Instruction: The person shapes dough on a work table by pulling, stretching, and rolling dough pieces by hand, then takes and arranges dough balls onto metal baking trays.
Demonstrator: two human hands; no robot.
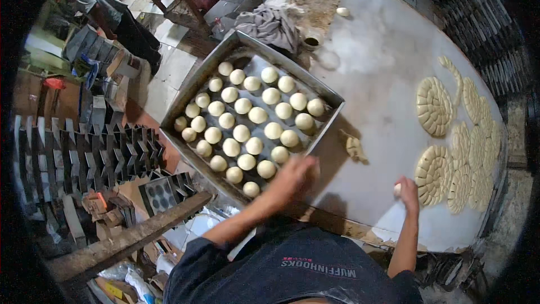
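Observation:
My left hand (293, 179) is over the near right edge of a deep metal tray (194, 81). Motion smears its fingers, so I cannot tell whether it holds anything. Rows of round, pale dough balls (257, 115) fill much of the tray. Low over the table on the right, my right hand (410, 195) is closed round a small dough ball (397, 190), part of which shows at the fingers. To the right of that hand lies a scored, flat round of dough pieces (433, 175). Between my hands and farther off is an irregular dough scrap (353, 146).
More scored dough rounds (434, 107) and a dough strip (451, 73) lie along the right of the table (377, 84). One dough ball (342, 12) sits at the far end. A crumpled grey cloth (269, 27) is behind the tray. Another person (115, 17) bends over at far left.

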